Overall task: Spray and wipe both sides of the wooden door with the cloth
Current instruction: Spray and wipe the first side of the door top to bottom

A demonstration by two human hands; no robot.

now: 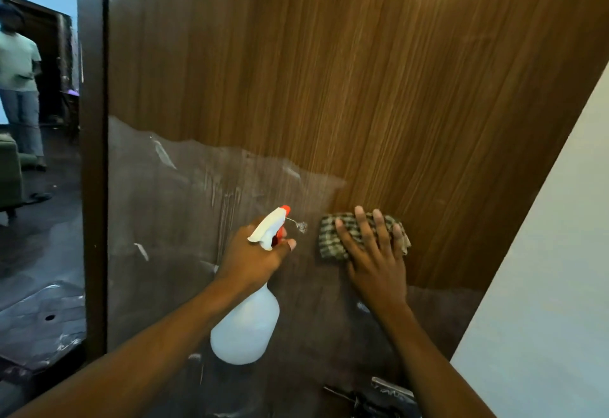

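Checked cloth (333, 236) flat against wooden door (362, 71) — folded.

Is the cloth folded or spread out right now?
Folded: the cloth is a small thick pad with layered edges, pressed to the door under the right hand.

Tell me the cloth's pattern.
Cloth: dark green and cream checks, clearest in head view.

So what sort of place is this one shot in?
Most likely a home interior, at a doorway: a wooden door part-covered in protective film, its dark frame, and a room beyond with a green seat and a person standing. The spray bottle in the left hand suggests cleaning.
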